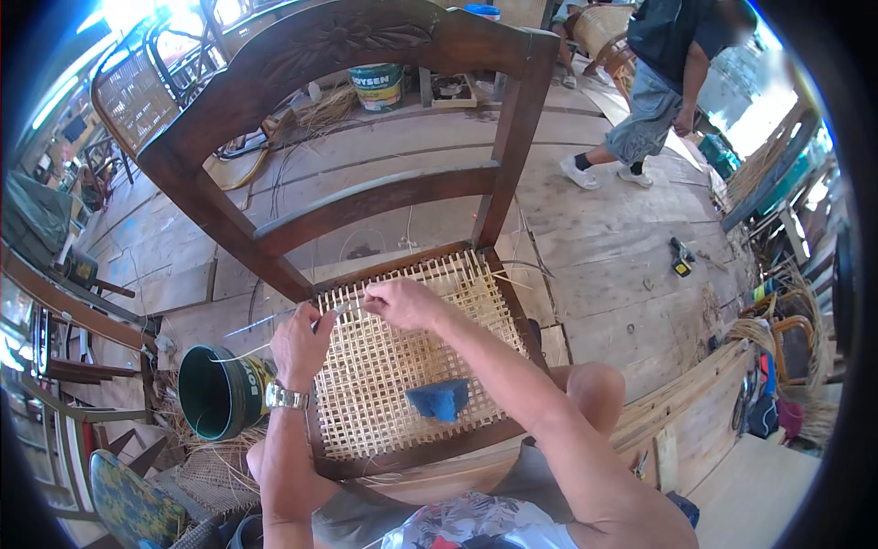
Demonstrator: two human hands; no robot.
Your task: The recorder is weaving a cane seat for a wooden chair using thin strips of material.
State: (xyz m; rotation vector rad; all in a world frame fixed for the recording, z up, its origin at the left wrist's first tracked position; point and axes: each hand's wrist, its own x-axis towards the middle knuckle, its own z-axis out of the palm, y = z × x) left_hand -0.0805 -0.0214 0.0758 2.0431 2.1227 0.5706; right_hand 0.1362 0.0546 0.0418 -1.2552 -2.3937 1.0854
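A dark wooden chair (384, 194) with a carved top rail stands in front of me. Its seat frame carries an open woven cane seat (384, 384). Over the seat's far left part, my left hand (300, 348) is closed on a thin pale cane strand (245, 354), whose loose end trails left over a bucket. Beside it, my right hand (401, 304) pinches the strand just above the weave, its fingertips partly hidden. A blue piece of sponge or cloth (439, 400) lies on the near part of the seat.
A green bucket (219, 393) sits left of the chair. Another paint bucket (377, 87) stands behind it on the plank floor (604, 265). A black and yellow tool (680, 257) lies at the right. A person (654, 91) in shorts stands far right. Long wooden boards (681, 389) lie right of me.
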